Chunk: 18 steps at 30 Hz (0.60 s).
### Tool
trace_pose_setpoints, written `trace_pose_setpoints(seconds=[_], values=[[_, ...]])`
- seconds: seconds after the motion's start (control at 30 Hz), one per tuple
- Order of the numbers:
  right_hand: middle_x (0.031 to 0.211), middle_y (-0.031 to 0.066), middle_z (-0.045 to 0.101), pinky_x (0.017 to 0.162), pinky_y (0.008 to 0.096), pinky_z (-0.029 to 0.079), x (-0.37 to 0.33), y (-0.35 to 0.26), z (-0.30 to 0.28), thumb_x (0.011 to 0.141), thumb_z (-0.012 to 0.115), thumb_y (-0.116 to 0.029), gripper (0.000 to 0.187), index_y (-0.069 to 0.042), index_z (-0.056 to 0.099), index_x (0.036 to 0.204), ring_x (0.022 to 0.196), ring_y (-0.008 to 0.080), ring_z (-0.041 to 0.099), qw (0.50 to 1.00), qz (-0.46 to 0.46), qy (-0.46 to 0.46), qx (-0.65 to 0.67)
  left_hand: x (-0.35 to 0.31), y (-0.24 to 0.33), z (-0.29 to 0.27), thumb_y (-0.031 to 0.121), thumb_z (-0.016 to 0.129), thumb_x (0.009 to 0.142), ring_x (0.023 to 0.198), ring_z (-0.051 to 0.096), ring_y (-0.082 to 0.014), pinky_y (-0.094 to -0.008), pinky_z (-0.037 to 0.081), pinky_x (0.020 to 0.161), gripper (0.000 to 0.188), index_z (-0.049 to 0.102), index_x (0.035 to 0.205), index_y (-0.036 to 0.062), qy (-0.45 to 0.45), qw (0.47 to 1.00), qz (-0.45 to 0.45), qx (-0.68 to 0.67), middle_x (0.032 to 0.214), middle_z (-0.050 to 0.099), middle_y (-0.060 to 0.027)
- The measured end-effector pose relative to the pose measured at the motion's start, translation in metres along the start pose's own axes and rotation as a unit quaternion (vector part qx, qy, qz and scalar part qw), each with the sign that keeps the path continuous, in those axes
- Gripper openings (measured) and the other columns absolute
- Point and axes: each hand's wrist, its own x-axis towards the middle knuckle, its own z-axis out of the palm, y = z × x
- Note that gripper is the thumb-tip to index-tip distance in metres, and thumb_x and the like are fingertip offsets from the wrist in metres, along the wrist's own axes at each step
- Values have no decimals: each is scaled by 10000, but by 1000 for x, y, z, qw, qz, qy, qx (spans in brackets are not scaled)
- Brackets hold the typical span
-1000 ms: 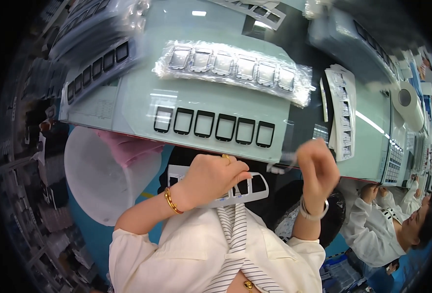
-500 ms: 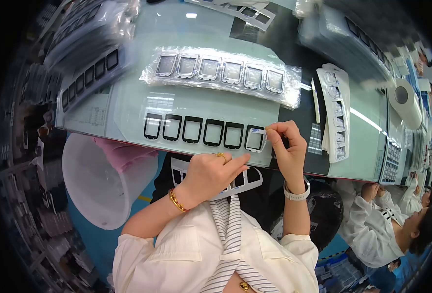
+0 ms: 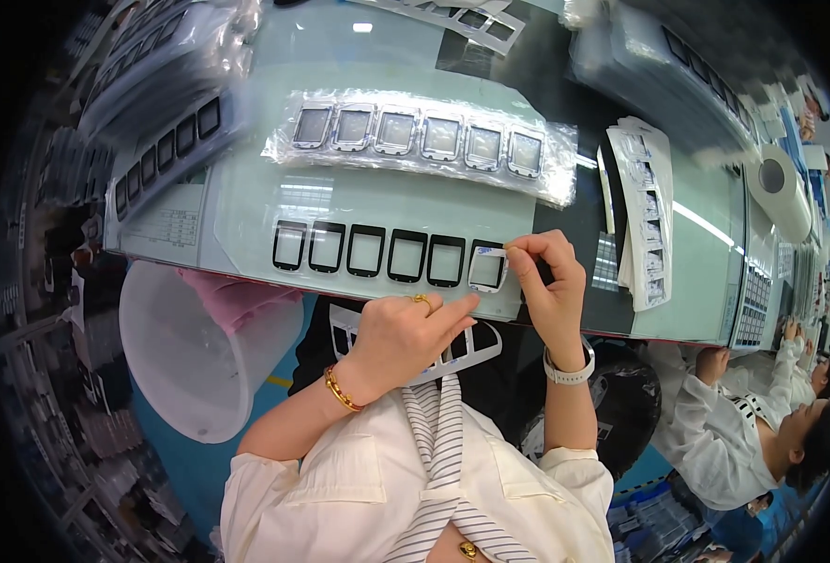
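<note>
A row of several black-bordered panels (image 3: 406, 255) lies along the table's near edge. On the rightmost panel sits a thin white adhesive frame (image 3: 486, 286) with blue marks at its top. My right hand (image 3: 554, 281) pinches this frame at its upper right corner between thumb and index finger. My left hand (image 3: 401, 340) rests at the table edge, its index finger stretched toward the frame's lower edge; whether it touches is hard to see. Its other fingers are partly hidden. Below that hand is a white strip with window cut-outs (image 3: 490, 347), partly covered by it.
Beyond the row lies a clear plastic tray (image 3: 420, 141) of similar panels on film. White strips (image 3: 648, 216) are stacked at right. Wrapped panel stacks stand at both far corners. A translucent bin (image 3: 181, 366) with pink cloth (image 3: 237, 296) is below left; a co-worker (image 3: 734, 422) sits right.
The view has shifted slightly. My right hand still holds the corner, and the white frame appears to lie more squarely over the rightmost panel. My left hand stays in nearly the same place.
</note>
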Motion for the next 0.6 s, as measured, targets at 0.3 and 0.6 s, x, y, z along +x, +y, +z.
trace_pose_setpoints(seconds=[0.3,0.6], values=[[846,19,634,757,280,426,-1,1,3,954,737,-50,56,-9,732,991,801,136,543,1000,1,10,0,-1,0,0,290,772,908,489,529,-171,-321,419,469,241,792,1134,207,-8,1000,-1,11,618,511,16],[889,42,630,717,251,455,-2,2,3,952,728,-9,72,11,730,1021,784,116,571,1000,-18,17,-2,1,4,3,294,772,910,485,506,-173,-323,412,471,315,784,1217,222,0,1000,2,18,612,475,13]])
